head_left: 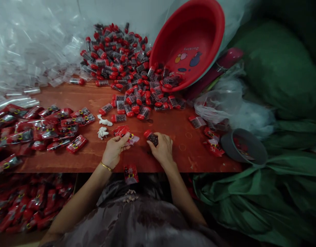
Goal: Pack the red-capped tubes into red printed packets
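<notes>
My left hand (pixel 117 148) pinches a red printed plastic wrapper (pixel 132 139) above the table, a gold bangle on its wrist. To its right, my right hand (pixel 162 146) is closed around a small clear bottle with a red cap (pixel 152 138), dark inside. The bottle's cap points up and left, apart from the wrapper. Two small white figures (pixel 104 120) lie beyond my left hand. Another red wrapper (pixel 131 174) rests at the table's front edge, between my forearms.
Many red-capped bottles (pixel 117 58) are heaped at the back, some spilling from a tilted red basin (pixel 206 31). Filled red packets (pixel 45 128) pile up at left, with more below the table. A grey bowl (pixel 226 145) and a clear plastic bag (pixel 211 103) stand at right.
</notes>
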Demonstrator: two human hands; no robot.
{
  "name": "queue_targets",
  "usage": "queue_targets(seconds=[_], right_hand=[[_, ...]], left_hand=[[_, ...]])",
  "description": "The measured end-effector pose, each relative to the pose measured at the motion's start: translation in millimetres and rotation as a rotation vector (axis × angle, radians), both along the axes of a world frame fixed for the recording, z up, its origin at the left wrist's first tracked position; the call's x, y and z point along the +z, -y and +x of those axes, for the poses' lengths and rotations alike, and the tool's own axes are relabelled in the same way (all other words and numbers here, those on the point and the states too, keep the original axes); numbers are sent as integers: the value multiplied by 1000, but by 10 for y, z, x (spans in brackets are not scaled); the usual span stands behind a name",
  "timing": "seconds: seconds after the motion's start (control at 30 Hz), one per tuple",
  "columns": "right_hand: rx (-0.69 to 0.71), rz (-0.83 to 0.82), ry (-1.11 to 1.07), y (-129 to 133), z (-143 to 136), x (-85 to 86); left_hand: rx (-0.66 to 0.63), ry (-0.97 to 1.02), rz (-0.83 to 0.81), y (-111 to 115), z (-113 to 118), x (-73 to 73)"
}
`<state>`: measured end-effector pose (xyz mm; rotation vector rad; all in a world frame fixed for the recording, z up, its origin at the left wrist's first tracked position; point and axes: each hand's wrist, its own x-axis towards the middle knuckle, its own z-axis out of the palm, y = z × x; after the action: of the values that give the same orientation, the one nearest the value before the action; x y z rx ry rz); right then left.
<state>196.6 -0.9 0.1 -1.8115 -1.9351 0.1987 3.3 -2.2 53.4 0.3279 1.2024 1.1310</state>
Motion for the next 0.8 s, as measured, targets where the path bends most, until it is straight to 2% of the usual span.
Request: queue_targets(seconds=[0.17, 0.33, 0.47, 0.53, 0.63, 0.8], right_hand=[[116, 75, -429, 190, 58, 75], [157, 8, -720, 298, 76, 193], [160, -108, -1085, 290, 84, 132], [182, -154, -1201, 285, 80, 84], [236, -189, -1229, 288, 66, 40], [255, -200, -1120, 298, 60, 56]], left_hand=[[-15, 4, 24, -13, -7, 54], [-59, 17, 16, -12, 27, 73], [-66, 17, 17, 10, 46, 66], [-72, 16, 15, 18, 55, 67], [-88, 20, 12, 18, 67, 71], [-130, 24, 12, 5, 71, 56]])
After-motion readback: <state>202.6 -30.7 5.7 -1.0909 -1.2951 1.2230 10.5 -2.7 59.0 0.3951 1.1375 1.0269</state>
